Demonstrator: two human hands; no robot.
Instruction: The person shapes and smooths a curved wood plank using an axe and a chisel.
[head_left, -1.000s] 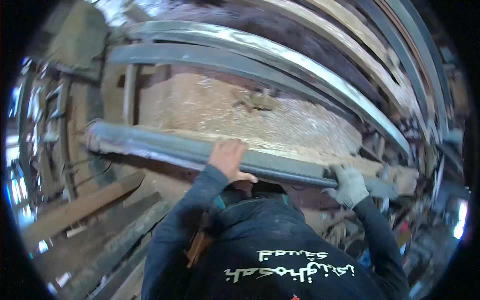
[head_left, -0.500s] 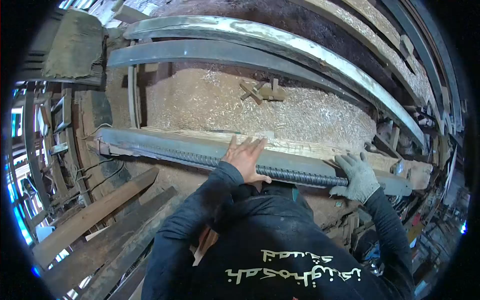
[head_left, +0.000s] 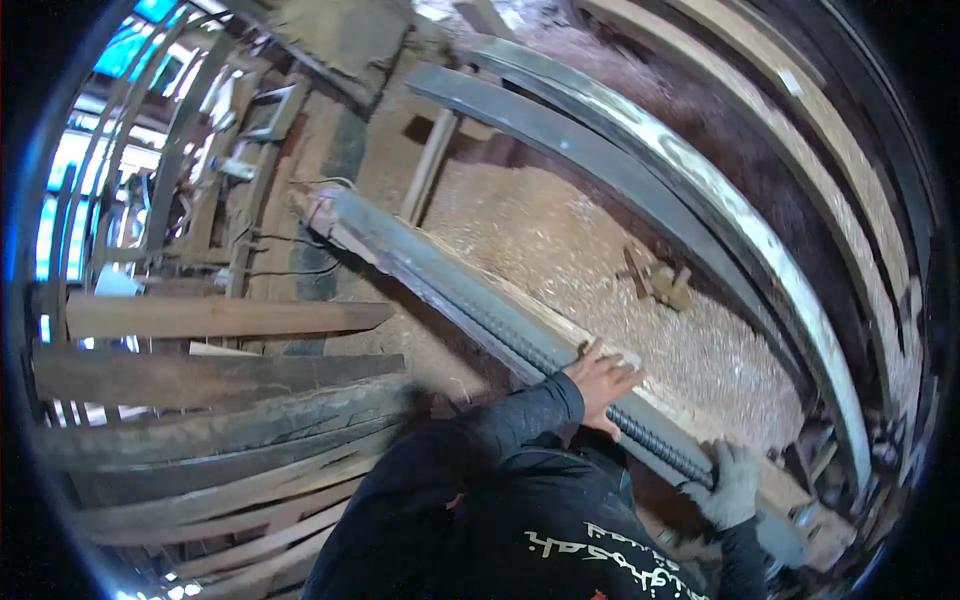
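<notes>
A long grey beam (head_left: 400,238) runs diagonally in front of me, its near side close to my body. Along its near edge lies a dark ribbed rod (head_left: 660,448). My bare left hand (head_left: 603,385) rests across beam and rod, fingers spread over the top and thumb toward me. Further right, my right hand (head_left: 728,490), in a pale glove, lies at the rod's right end with its fingers extended over the beam. Part of the rod is hidden under my left hand.
Wood shavings (head_left: 560,230) cover the floor beyond the beam, where wooden tools resembling hand planes (head_left: 668,285) lie. Long curved beams (head_left: 620,165) stretch across the far side. Several planks (head_left: 220,318) are stacked at the left, near a slatted wooden frame (head_left: 185,130).
The view has turned left, so the beam now slants down to the right and more planks show. Both hands stay on the beam in much the same places.
</notes>
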